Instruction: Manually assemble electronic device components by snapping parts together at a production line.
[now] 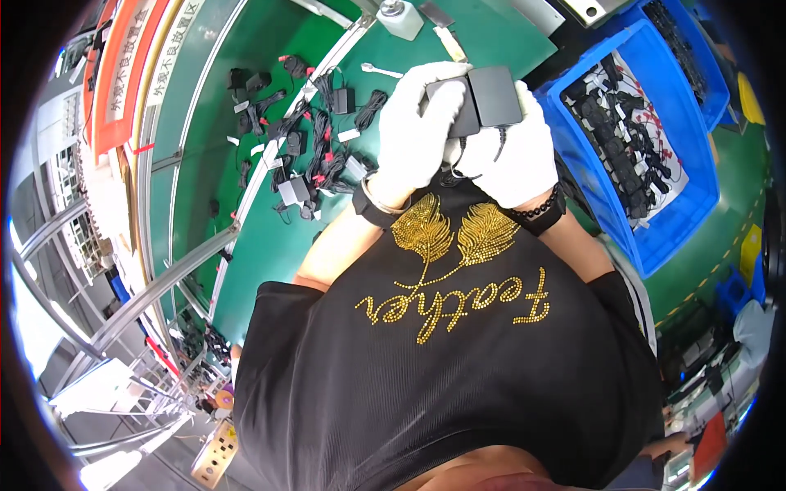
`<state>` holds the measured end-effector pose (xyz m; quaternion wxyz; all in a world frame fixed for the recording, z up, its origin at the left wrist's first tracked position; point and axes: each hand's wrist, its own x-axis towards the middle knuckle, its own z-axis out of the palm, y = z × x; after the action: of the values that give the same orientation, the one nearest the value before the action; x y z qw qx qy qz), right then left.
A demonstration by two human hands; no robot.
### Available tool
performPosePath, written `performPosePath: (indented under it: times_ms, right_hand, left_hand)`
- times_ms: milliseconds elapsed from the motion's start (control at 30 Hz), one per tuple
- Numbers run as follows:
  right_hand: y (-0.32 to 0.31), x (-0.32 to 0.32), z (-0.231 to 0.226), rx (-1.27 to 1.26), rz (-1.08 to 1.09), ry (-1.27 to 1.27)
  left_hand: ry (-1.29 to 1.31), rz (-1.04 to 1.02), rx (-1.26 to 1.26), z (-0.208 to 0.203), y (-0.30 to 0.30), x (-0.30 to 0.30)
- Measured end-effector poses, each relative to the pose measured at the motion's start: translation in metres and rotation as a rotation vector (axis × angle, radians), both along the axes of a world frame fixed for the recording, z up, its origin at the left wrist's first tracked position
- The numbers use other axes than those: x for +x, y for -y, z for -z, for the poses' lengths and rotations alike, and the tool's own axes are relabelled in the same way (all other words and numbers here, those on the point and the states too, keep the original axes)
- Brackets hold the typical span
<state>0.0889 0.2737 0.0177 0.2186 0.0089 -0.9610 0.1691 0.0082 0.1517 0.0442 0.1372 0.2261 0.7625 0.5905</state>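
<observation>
Both of my hands wear white gloves and are held together over the green table. My left hand (405, 135) grips a black power adapter (467, 119), its thumb lying across the flat face. Beside it, edge to edge, a second black power adapter (495, 96) is held in my right hand (524, 159), whose fingers wrap its outer side. Short black cord ends hang from the lower edges of both adapters; where the cords run beneath the hands is hidden. To the left lies a loose pile of black adapters with coiled cords (323, 155), with small red pieces among them.
A blue bin (596, 200) at the right holds rows of black adapters and cords, with another blue bin (711, 102) behind it. A white bottle (401, 20) and a small white tool (381, 71) are at the far side. A metal rail (262, 176) borders the pile.
</observation>
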Motion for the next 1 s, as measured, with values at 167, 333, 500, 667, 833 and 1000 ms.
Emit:
performPosePath:
  times_ms: [167,333,500,667,833,1000]
  right_hand:
    - [0.010,-0.014,0.001,0.004,-0.029,-0.062]
    - [0.022,-0.023,0.009,0.172,-0.157,-0.118]
    - [0.041,-0.043,0.016,-0.074,-0.428,0.149]
    - [0.022,-0.067,0.038,-1.399,-0.451,0.913]
    - [0.005,-0.159,0.068,-0.217,0.007,-0.212]
    - [-0.003,-0.200,0.158,-0.289,-0.058,-0.023]
  left_hand:
    - [0.147,0.121,-0.038,-0.002,0.026,-0.029]
    - [0.469,0.388,0.478,0.031,0.057,-0.043]
    - [0.697,0.231,0.684,0.052,0.075,-0.013]
    - [0.246,-0.062,0.119,0.081,0.108,-0.012]
    - [1.119,-0.171,1.261,0.056,0.115,-0.022]
    - [1.147,-0.041,1.345,0.044,0.125,-0.024]
